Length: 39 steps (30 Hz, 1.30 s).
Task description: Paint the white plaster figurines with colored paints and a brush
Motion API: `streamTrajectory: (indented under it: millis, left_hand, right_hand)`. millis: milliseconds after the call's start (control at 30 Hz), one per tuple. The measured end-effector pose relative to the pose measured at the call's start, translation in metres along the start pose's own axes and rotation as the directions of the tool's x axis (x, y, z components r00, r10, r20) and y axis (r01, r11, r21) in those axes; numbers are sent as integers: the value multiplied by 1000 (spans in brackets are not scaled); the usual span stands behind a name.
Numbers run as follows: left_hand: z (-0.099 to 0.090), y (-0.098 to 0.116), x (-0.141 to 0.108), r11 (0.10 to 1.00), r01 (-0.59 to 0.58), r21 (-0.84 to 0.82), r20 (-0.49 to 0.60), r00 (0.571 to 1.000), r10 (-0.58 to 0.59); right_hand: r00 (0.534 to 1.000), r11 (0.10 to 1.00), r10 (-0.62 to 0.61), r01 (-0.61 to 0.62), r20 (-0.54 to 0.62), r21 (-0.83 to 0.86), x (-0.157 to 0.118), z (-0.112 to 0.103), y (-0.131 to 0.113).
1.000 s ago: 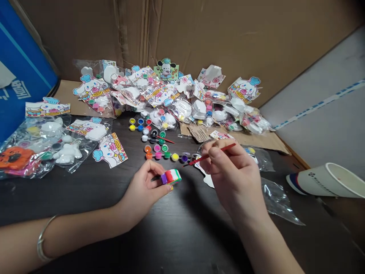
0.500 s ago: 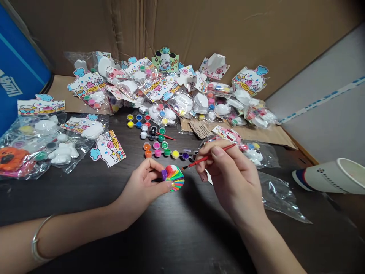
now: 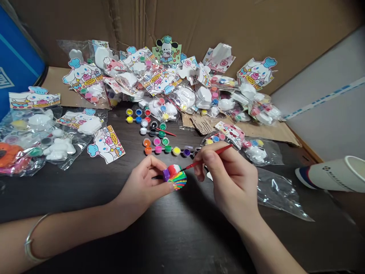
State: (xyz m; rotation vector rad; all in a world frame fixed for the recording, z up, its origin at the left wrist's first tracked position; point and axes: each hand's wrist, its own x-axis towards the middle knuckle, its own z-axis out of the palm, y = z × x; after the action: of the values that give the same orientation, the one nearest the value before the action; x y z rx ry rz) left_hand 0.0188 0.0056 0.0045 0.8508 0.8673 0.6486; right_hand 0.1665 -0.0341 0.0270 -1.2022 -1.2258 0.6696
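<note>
Between the thumb and fingers of my left hand (image 3: 145,182) is a small painted figure (image 3: 178,179), striped in several colours, with a purple part and a red and white part. My right hand (image 3: 230,175) grips a thin red paintbrush (image 3: 196,163), its dark tip at the figure's upper edge, by the white area. Whether the tip touches the figure I cannot tell. Just beyond the hands stand small open paint pots in strips, among them an orange pot (image 3: 147,150), a yellow pot (image 3: 176,151) and a blue pot (image 3: 138,119).
Bagged white figures with cartoon cards (image 3: 162,82) are heaped at the back against cardboard (image 3: 199,23). More bags (image 3: 40,125) lie at the left, beside a loose card (image 3: 107,145). At the right are a clear plastic bag (image 3: 281,196) and a paper cup (image 3: 330,175). Another red brush (image 3: 168,133) lies among the pots.
The brush tip has moved slightly left, onto or over the figure's upper edge. The figure sits slightly further right in the view, and the camera view has shifted a little.
</note>
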Motion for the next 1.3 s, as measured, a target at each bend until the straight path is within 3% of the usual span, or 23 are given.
streamTrajectory:
  millis: [200, 1300]
  left_hand:
    - [-3, -4, -1, 1000, -28, 11, 40, 999, 28]
    - [-5, -7, -5, 990, -99, 99, 72, 993, 93]
  right_hand:
    - [998, 998, 59, -58, -15, 32, 1, 2, -2]
    - [1000, 998, 21, -22, -14, -51, 2, 3, 2]
